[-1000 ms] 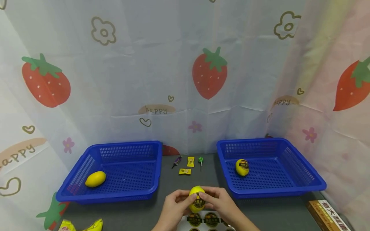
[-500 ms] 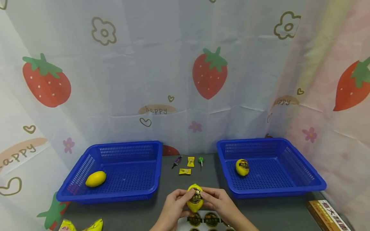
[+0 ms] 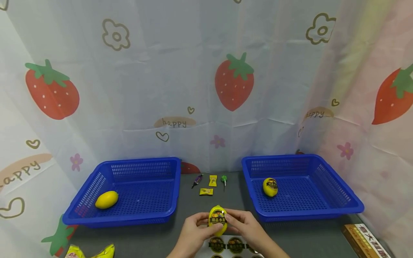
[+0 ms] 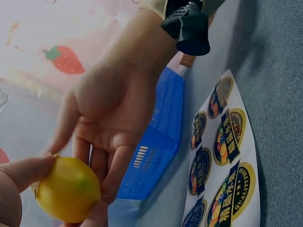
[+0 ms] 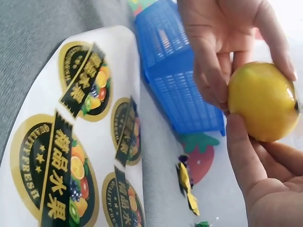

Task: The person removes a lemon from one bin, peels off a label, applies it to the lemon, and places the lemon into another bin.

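Observation:
A yellow lemon [image 3: 218,209] with a round black-and-gold sticker [image 3: 217,219] on its near side is held between both hands. My left hand [image 3: 193,230] grips it from the left, thumb lying over the sticker's lower part. On the other side my right hand [image 3: 247,226] pinches it, with the thumb at the sticker's upper right edge. The left wrist view shows the lemon's plain yellow side [image 4: 71,191] and fingertips of both hands on it. Below the hands lies a white sheet [image 5: 120,45] with several matching stickers [image 5: 57,175] on it.
A blue basket [image 3: 129,216] at left holds a plain lemon [image 3: 107,200]. Another blue basket [image 3: 309,214] at right holds a stickered lemon [image 3: 270,187]. Wrapped candies [image 3: 206,191] and a green lollipop [image 3: 224,178] lie between them. A box [image 3: 366,240] and yellow packets [image 3: 104,251] sit nearer.
The lemon has tipped so that its sticker faces the head camera more fully. My left thumb has slid from the sticker's upper part to its lower part. The baskets have stayed put.

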The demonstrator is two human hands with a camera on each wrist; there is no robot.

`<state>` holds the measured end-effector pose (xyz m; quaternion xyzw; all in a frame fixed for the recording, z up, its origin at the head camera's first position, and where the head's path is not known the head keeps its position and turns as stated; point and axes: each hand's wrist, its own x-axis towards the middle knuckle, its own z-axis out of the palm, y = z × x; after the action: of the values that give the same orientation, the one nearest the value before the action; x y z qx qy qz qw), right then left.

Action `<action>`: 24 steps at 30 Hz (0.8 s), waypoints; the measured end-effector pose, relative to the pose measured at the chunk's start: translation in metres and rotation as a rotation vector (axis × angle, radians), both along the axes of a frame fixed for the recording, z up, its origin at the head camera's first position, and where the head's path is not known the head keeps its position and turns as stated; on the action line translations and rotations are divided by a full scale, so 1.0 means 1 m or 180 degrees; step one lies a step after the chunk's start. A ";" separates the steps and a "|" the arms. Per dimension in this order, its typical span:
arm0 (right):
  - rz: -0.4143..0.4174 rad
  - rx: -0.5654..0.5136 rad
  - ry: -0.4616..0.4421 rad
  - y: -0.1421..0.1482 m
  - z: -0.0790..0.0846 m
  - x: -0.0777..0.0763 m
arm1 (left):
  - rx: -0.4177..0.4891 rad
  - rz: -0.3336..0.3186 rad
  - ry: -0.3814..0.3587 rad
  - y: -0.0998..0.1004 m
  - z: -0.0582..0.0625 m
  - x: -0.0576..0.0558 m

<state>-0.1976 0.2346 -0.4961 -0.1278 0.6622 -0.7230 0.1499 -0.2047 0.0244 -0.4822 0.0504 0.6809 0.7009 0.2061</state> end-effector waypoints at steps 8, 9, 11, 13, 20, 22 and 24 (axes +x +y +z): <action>-0.0130 0.0339 0.0175 -0.001 0.000 0.001 | -0.0058 -0.0082 0.0012 0.000 0.000 -0.001; -0.0108 0.0352 0.0191 0.000 0.000 0.001 | 0.0000 -0.0062 -0.0053 0.000 0.000 -0.001; -0.0062 0.0359 0.0205 0.000 0.000 0.001 | 0.0092 -0.0001 -0.0163 0.001 0.000 -0.002; -0.0043 0.0371 0.0188 0.000 0.000 0.001 | 0.0080 0.0055 -0.0198 0.001 -0.001 -0.001; -0.0224 0.0424 0.0069 -0.003 0.000 0.002 | 0.0106 0.0174 -0.0212 0.004 -0.003 0.000; -0.0292 0.0459 0.0065 -0.004 0.003 0.003 | 0.0131 0.0210 -0.0208 0.004 -0.002 0.000; -0.0352 0.0524 0.0109 -0.005 0.005 0.004 | 0.0147 0.0248 -0.0215 0.005 -0.001 0.000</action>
<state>-0.1941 0.2300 -0.4908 -0.0906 0.7278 -0.6710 0.1083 -0.2043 0.0292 -0.4830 0.0049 0.6587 0.7253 0.2003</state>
